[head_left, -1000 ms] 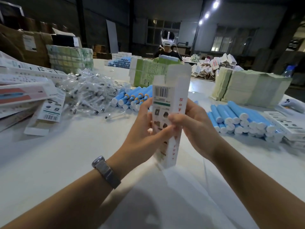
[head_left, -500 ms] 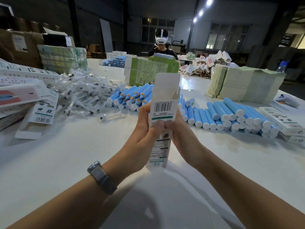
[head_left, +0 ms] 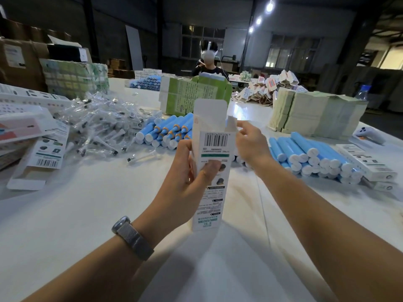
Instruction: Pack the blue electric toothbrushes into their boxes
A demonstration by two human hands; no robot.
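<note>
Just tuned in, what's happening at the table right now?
A person is opening a toothbrush box for packing. The left hand grips the upright box around its middle, while the right hand pinches a small side flap at its open top; the big top flap stands up. No toothbrush is inside their hands yet. Blue toothbrushes lie piled on the white table to the right and behind the box.

Box: thin printed paperboard, matt white inside the raised flap. Toothbrushes: smooth blue plastic with white end caps. Brush heads are sealed in clear, crinkled glossy film. Watch strap: grey woven metal mesh. Bench: smooth white, slightly sheened
</note>
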